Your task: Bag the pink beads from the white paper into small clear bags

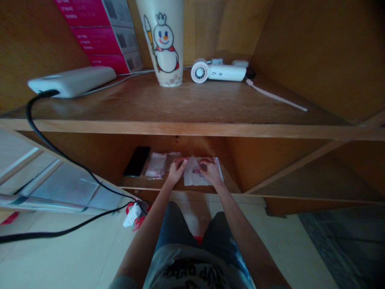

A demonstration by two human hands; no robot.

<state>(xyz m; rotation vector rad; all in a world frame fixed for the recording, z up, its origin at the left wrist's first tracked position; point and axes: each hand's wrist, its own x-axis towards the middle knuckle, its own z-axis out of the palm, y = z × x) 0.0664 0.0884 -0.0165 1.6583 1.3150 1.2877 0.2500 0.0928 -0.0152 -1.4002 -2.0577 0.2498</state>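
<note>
A translucent plastic bag (190, 178) lay on the lower shelf (136, 183) of a wooden cabinet, near the front edge. Its film was thin, whitish and creased, and rose to a small peak between the 2 hands; red marks showed near its middle, too small to read. The left hand (177, 171) was at the bag's left edge and the right hand (211, 172) over its right side, both with bent fingers; whether either pinched the film could not be told. Clear packets (157, 164) and 1 black phone (137, 161) lay to the left.
</note>
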